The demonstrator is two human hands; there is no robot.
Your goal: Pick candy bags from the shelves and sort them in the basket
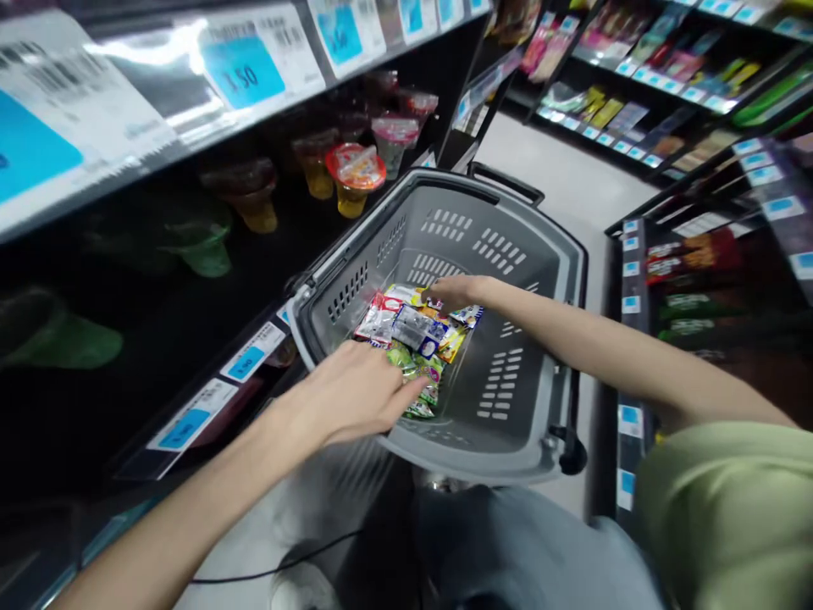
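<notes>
One left hand (362, 385), one right hand (456, 292), grips unclear; several packets (416, 329) in one basket (537, 394)

L hand (356, 385) palm dn, thumb (410, 395) out; R hand (456, 291) farther fwd; forearms (247, 474) bare, extended
</notes>
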